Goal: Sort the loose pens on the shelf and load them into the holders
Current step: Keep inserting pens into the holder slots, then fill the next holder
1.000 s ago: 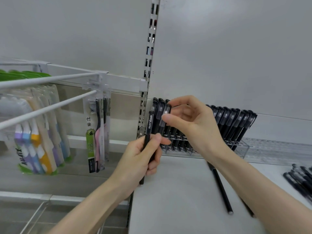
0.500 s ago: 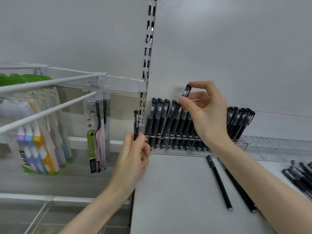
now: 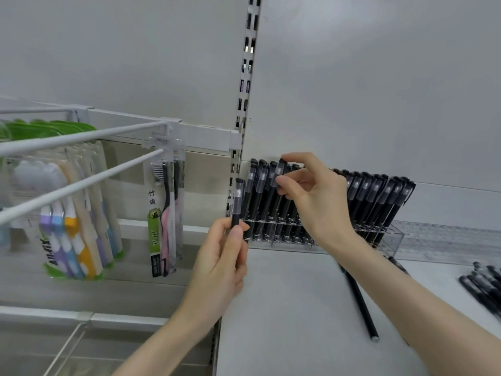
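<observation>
Here, in the head view, the left hand (image 3: 219, 264) grips a black pen (image 3: 237, 204) upright just left of the clear holder (image 3: 390, 237). The right hand (image 3: 317, 202) pinches another pen (image 3: 279, 169) near its top among the holder's rows. Loose pens (image 3: 360, 305) lie on the shelf (image 3: 292, 308).

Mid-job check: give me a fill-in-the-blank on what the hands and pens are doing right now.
The left hand grips a spare pen with its cap pointing ____.
The right hand pinches a second pen by its ____ end at the clear holder.
The loose pen on the shelf is coloured ____.
The hanging packs left of the pens hold ____.
Missing words: up; cap; black; toothbrushes.
</observation>
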Motion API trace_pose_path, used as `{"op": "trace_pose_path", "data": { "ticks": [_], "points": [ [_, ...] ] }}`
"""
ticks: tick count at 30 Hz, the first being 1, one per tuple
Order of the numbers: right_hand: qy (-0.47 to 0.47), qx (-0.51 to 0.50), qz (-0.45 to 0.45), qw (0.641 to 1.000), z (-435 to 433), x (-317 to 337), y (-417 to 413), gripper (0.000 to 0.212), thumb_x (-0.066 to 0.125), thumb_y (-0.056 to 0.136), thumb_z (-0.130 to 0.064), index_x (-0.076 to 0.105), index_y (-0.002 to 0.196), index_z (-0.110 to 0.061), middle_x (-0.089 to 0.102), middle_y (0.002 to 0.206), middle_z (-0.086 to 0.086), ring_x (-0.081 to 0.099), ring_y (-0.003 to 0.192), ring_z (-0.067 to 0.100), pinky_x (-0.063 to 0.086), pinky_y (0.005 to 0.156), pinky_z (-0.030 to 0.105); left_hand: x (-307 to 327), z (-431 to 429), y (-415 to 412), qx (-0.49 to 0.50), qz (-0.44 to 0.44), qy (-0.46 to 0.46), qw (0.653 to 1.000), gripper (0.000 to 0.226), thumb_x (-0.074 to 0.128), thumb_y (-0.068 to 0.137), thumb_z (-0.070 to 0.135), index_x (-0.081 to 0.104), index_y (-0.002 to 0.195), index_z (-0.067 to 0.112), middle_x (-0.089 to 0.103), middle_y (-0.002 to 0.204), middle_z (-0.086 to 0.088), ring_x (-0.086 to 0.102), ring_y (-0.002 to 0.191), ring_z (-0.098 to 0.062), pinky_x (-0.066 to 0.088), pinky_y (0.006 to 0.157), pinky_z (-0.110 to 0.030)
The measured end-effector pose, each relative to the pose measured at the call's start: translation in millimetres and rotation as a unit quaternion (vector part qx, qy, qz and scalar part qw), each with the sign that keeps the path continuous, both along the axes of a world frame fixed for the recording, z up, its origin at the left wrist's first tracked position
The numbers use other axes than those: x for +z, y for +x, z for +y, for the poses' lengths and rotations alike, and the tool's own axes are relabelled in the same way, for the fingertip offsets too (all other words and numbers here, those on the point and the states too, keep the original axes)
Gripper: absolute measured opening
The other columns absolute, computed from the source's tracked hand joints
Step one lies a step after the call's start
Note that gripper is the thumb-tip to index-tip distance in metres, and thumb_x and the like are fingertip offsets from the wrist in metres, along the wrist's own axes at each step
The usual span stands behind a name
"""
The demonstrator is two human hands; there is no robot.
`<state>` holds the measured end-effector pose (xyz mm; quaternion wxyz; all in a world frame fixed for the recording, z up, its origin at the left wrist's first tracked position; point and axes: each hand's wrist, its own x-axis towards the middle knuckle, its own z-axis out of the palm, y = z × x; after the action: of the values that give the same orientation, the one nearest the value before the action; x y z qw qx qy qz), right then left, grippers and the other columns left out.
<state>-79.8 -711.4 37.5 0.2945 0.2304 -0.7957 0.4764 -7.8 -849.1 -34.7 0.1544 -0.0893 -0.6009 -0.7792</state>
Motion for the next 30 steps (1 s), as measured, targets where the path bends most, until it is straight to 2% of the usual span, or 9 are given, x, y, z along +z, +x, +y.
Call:
{"op": "trace_pose_path", "data": {
  "ticks": [4,12,15,17,20,23,25,28,30],
  "points": [
    [0.047,-0.007,-0.008,0.999,2.3,8.2,-1.1,0.023,0.063,0.089,-0.008,0.061,0.107,-0.022,0.07,0.072,0.001,0.068,0.068,0.013,0.055,0.076,0.042,-1.4,0.8,-1.9,0.015,0.003,0.006,1.0,0.022,0.04,0.097,0.023,0.06,0.105,0.017,0.035,0.062,-0.003,0.022,0.042,-0.006,0.017,0.037,-0.016],
    [0.112,-0.027,-0.028,0.993,0.0,5.5,-2.1,0.024,0.064,0.089,-0.012,0.062,0.111,-0.022,0.07,0.074,0.001,0.068,0.069,0.014,0.054,0.078,0.04,-2.8,0.4,-2.3,0.019,0.027,-0.021,0.999,0.022,0.043,0.096,0.016,0.063,0.106,0.018,0.045,0.06,0.001,0.034,0.046,-0.009,0.027,0.041,-0.018],
    [0.07,-0.038,-0.019,0.997,2.3,5.6,5.0,0.023,0.066,0.089,-0.024,0.063,0.112,-0.024,0.07,0.072,-0.001,0.067,0.067,0.013,0.054,0.079,0.039,-1.9,0.0,-0.2,0.007,0.033,-0.01,0.999,0.022,0.044,0.094,0.019,0.062,0.106,0.017,0.043,0.061,-0.004,0.028,0.041,-0.005,0.023,0.038,-0.013],
    [0.015,0.022,-0.051,0.998,2.5,6.6,14.9,0.019,0.066,0.088,-0.028,0.065,0.105,-0.022,0.072,0.073,0.0,0.069,0.068,0.011,0.055,0.079,0.038,-1.2,0.1,-0.5,0.006,0.03,-0.01,0.999,0.021,0.046,0.093,0.02,0.062,0.102,0.012,0.042,0.062,-0.003,0.028,0.041,-0.002,0.023,0.038,-0.012],
    [-0.014,0.117,-0.117,0.986,2.7,4.0,26.0,0.023,0.071,0.084,-0.02,0.065,0.106,-0.018,0.074,0.082,-0.002,0.07,0.082,0.01,0.055,0.083,0.032,0.0,3.4,-2.0,-0.004,0.024,-0.021,0.999,0.02,0.045,0.096,0.017,0.061,0.091,0.006,0.042,0.056,0.004,0.028,0.042,-0.004,0.022,0.038,-0.013],
    [-0.043,0.146,-0.139,0.979,6.0,3.1,29.7,0.029,0.073,0.081,-0.01,0.061,0.108,-0.016,0.074,0.085,0.001,0.07,0.08,0.011,0.056,0.078,0.026,0.0,5.4,-3.6,-0.014,0.035,-0.056,0.998,0.032,0.04,0.098,0.017,0.053,0.073,0.002,0.041,0.047,0.008,0.028,0.042,-0.008,0.023,0.039,-0.016],
    [-0.071,0.165,-0.156,0.971,6.9,2.4,32.2,0.032,0.072,0.081,-0.005,0.056,0.107,-0.014,0.073,0.083,0.007,0.071,0.075,0.017,0.057,0.073,0.027,1.0,5.8,-3.0,-0.017,0.045,-0.077,0.996,0.033,0.041,0.098,0.018,0.054,0.068,0.008,0.044,0.048,0.006,0.032,0.043,-0.011,0.027,0.04,-0.02],
    [-0.093,0.17,-0.148,0.97,7.0,1.6,32.5,0.032,0.07,0.081,0.001,0.054,0.105,-0.013,0.07,0.075,0.008,0.071,0.069,0.02,0.057,0.067,0.027,2.4,6.5,-2.9,-0.006,0.068,-0.109,0.992,0.02,0.049,0.094,0.018,0.063,0.079,0.017,0.056,0.056,0.003,0.048,0.05,-0.01,0.039,0.05,-0.02],
    [-0.1,0.154,-0.118,0.976,10.0,4.1,30.2,0.034,0.07,0.081,0.002,0.054,0.107,-0.014,0.069,0.075,0.01,0.07,0.068,0.02,0.057,0.068,0.028,-0.7,3.5,-5.8,0.032,0.084,-0.147,0.985,0.014,0.054,0.088,0.028,0.067,0.093,0.022,0.067,0.074,0.008,0.058,0.066,-0.004,0.043,0.062,-0.013]
  ]
}}
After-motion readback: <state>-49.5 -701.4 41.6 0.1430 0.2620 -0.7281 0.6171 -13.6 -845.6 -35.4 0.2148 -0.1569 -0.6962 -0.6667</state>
